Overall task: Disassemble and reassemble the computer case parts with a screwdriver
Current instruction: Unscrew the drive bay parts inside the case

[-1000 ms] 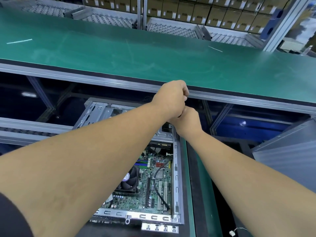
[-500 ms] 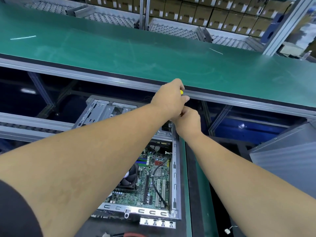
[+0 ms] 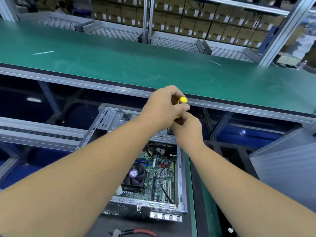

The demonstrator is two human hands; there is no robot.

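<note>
Here the left hand (image 3: pixel 162 106) grips the yellow screwdriver (image 3: pixel 182 100) near its top, with the fingers curled round the handle. The right hand (image 3: pixel 186 129) is just below and touches the left; its fingers are hidden, so I cannot tell their state. Both hands are over the far end of the open case (image 3: pixel 179 170). Pliers (image 3: pixel 133 232) lie near the case's front.
</note>
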